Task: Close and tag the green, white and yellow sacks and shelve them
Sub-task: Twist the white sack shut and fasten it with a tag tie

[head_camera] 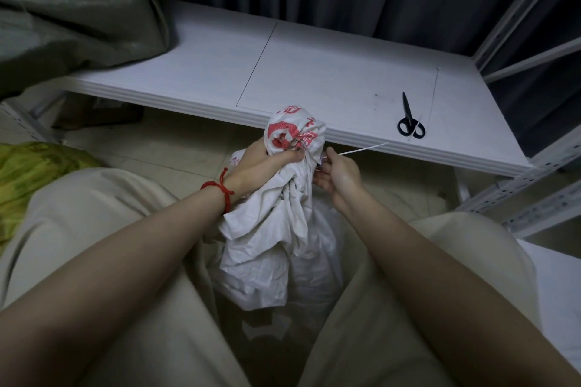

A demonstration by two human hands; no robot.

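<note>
A white sack (pixel 276 229) with red print stands between my knees, its mouth gathered into a bunch. My left hand (pixel 267 163) grips the bunched neck just under the printed top. My right hand (pixel 336 173) pinches a thin white tie (pixel 361 149) whose free end sticks out to the right from the neck. A green sack (pixel 72 9) lies on the white shelf board (pixel 314 72) at the far left. Part of a yellow-green sack (pixel 28 173) shows on the floor at my left.
Black scissors (pixel 409 119) lie on the shelf board near its right front edge. A white metal rack frame (pixel 534 166) rises at the right. Dark curtains hang behind the shelf. Tiled floor (pixel 176 144) lies under the shelf's front edge.
</note>
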